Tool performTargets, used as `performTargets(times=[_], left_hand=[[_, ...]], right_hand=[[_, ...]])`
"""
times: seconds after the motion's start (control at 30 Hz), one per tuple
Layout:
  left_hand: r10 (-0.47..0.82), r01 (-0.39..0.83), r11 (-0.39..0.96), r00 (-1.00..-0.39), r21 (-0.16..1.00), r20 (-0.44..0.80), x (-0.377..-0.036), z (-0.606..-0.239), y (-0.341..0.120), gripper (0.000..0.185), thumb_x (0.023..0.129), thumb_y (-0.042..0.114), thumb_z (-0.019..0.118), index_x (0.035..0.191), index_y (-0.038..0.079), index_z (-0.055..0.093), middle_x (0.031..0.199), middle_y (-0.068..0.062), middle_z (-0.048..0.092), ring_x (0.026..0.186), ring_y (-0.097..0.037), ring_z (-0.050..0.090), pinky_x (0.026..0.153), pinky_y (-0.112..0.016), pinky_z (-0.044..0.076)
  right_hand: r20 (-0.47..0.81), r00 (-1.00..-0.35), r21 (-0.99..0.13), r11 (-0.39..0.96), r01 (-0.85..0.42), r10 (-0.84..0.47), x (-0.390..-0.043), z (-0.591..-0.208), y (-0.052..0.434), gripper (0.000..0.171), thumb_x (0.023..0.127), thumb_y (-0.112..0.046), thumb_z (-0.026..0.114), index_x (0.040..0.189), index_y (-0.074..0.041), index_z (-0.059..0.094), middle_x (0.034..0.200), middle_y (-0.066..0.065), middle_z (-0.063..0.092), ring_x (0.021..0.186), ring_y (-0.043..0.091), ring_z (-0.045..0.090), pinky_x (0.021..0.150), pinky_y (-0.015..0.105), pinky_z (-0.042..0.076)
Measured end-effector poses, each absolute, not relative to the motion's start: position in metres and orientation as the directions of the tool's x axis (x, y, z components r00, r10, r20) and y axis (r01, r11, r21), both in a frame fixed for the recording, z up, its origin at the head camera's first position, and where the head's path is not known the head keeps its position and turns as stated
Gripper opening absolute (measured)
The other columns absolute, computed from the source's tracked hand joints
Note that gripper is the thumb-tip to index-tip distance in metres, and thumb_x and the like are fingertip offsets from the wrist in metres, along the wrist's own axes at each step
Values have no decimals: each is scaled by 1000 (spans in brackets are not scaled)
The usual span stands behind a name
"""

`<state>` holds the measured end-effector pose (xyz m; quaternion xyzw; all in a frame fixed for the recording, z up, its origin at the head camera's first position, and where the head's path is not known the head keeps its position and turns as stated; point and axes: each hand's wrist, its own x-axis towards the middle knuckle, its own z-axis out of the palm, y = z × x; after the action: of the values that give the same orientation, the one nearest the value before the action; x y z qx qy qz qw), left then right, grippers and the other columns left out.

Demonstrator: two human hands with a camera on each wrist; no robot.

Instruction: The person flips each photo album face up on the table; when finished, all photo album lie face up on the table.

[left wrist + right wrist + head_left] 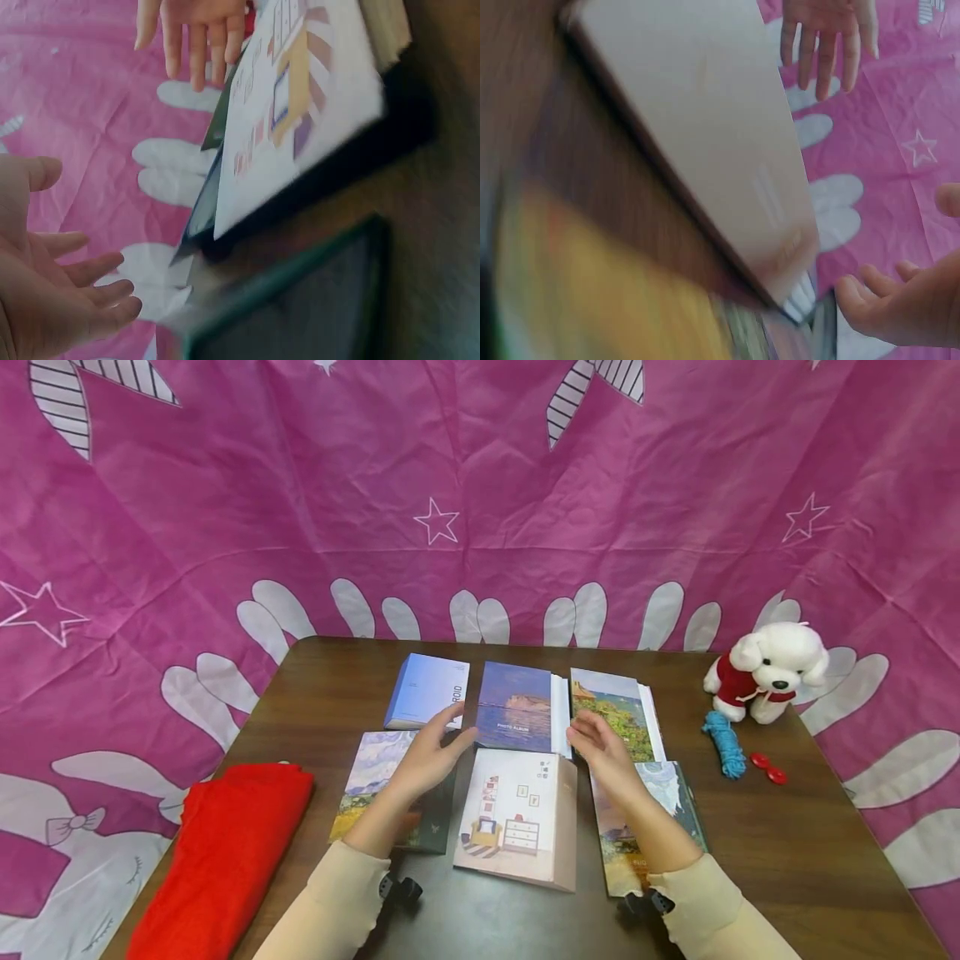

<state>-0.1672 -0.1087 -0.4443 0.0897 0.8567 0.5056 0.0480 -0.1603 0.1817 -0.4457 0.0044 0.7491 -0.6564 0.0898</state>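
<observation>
Several photo albums lie in two rows on the brown table [780,852]. My left hand [433,750] hovers open over the gap between the light blue album [427,689] and the pale painted album [371,772], holding nothing. My right hand [598,750] hovers open, empty, over the green landscape album [615,710] and the front right album [648,827]. Between the hands lie the blue sea album [516,708] and the white room-picture album [517,814]. The left wrist view shows my left hand [64,300] with spread fingers beside the white album [300,112].
A folded red cloth [225,852] hangs over the table's front left corner. At the back right sit a white plush dog [772,672], a blue cord bundle [724,745] and small red pieces [768,768]. A pink patterned sheet [480,485] surrounds the table.
</observation>
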Motion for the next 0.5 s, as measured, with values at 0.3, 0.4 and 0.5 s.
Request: performTargets(times=[0.3, 0.4, 0.5], left_hand=[[125, 48, 445, -992, 894, -9, -151, -455, -142, 64, 103, 34, 59, 155, 3, 37, 157, -20, 39, 145, -38, 37, 117, -48, 33], [96, 41, 453, -995, 891, -3, -145, -460, -155, 63, 103, 33, 60, 154, 3, 38, 153, -23, 44, 141, -40, 42, 115, -50, 36], [69, 28, 469, -998, 883, -5, -139, -465, -168, 62, 103, 32, 60, 153, 2, 39, 150, -25, 46, 139, -41, 44, 114, -52, 36]], right_hand=[[-122, -987, -992, 28, 120, -104, -153, -453, 130, 58, 104, -13, 57, 154, 2, 32, 155, 25, 35, 144, 39, 36, 118, 53, 29], [-117, -989, -993, 18, 116, -95, -148, -456, 111, 63, 103, -16, 59, 156, 0, 29, 158, 24, 33, 144, 39, 37, 117, 54, 32], [-124, -986, -992, 15, 123, -107, -142, -462, 94, 67, 103, -20, 60, 157, -2, 26, 160, 22, 31, 145, 37, 37, 116, 56, 31]])
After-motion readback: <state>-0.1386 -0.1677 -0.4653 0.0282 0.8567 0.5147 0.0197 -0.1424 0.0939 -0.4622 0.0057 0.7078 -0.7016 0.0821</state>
